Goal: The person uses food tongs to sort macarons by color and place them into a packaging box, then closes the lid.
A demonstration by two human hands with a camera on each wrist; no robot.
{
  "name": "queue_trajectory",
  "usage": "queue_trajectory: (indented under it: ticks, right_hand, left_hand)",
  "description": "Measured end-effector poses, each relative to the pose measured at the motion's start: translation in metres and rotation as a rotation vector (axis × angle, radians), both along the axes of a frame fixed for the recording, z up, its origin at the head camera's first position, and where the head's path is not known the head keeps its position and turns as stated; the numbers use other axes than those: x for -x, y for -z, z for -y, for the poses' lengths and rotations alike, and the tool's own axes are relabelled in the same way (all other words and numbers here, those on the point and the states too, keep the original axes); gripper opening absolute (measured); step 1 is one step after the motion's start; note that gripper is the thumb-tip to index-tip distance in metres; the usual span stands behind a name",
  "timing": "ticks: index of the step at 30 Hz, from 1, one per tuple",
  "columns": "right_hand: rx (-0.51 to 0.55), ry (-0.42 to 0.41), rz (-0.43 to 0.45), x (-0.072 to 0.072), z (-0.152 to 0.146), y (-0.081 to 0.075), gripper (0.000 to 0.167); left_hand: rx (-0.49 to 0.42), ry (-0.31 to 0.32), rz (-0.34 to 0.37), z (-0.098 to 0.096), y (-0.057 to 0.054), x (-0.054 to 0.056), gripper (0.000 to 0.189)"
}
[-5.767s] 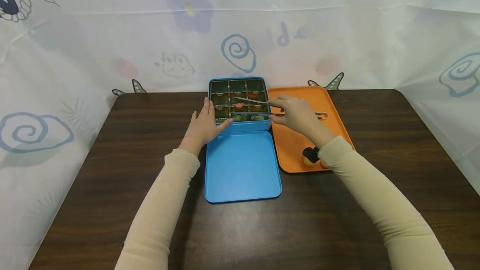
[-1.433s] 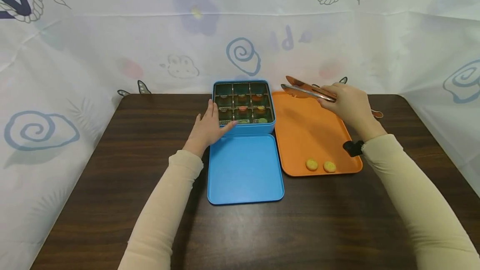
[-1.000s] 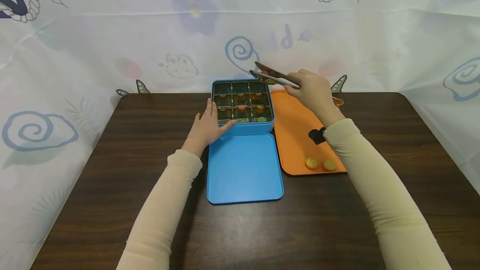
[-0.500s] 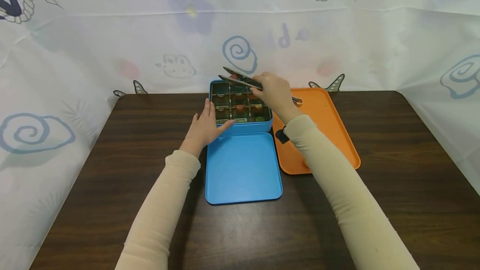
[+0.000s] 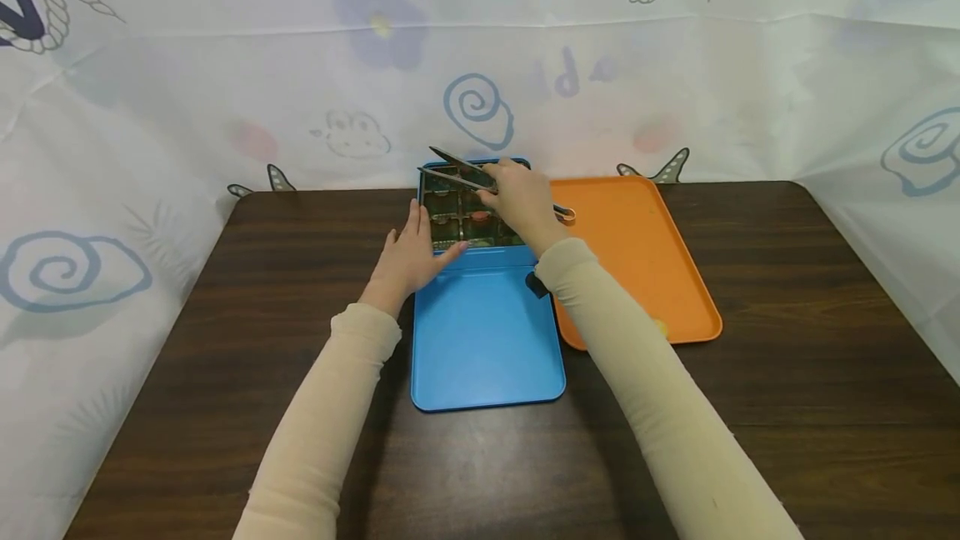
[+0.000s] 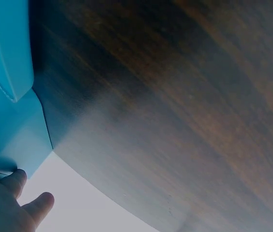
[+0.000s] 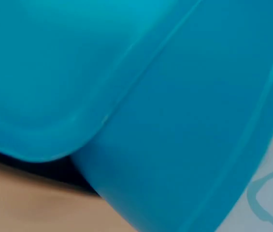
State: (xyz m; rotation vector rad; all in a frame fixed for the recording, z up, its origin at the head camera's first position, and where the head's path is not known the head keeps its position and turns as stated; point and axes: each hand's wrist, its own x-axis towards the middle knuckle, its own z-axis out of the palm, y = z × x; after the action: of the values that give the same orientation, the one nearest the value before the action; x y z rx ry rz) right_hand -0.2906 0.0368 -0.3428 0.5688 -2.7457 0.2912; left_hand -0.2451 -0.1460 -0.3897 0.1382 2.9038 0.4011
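My right hand (image 5: 525,198) grips metal tongs (image 5: 465,173) above the back-left compartments of a blue box (image 5: 487,257). The tong tips are spread apart; whether anything lies between them cannot be seen. Dark dividers (image 5: 460,212) split the box into several compartments, and a small reddish piece (image 5: 479,217) shows in one. My left hand (image 5: 405,261) rests against the box's left front corner, fingers straight along its side and thumb out along the front rim. Its fingers (image 6: 15,181) also show in the left wrist view. The right hand and sleeve hide the box's right side.
The flat blue lid (image 5: 480,348) lies open before the box. To the right is an orange tray (image 5: 637,248) with a yellow round piece (image 5: 662,327) mostly behind the right sleeve. A patterned white cloth (image 5: 360,90) stands behind the dark wooden table (image 5: 315,223).
The right hand carried the tongs left from over the orange tray to the box's back-left compartments, then lowered them. Something reddish showed between the tips earlier. The left hand stayed at the corner.
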Motion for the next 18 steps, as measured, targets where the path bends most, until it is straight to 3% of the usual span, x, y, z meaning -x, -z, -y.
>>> queue_trajectory:
  ticks: [12, 18]
  right_hand:
    - [0.089, 0.003, 0.052, 0.0, -0.008, 0.001, 0.05]
    - [0.054, -0.012, 0.017, 0.0, -0.027, -0.003, 0.051]
  left_hand:
    - [-0.002, -0.004, -0.001, 0.0, 0.001, 0.0, 0.103]
    - [-0.002, -0.003, -0.001, 0.0, 0.001, 0.0, 0.103]
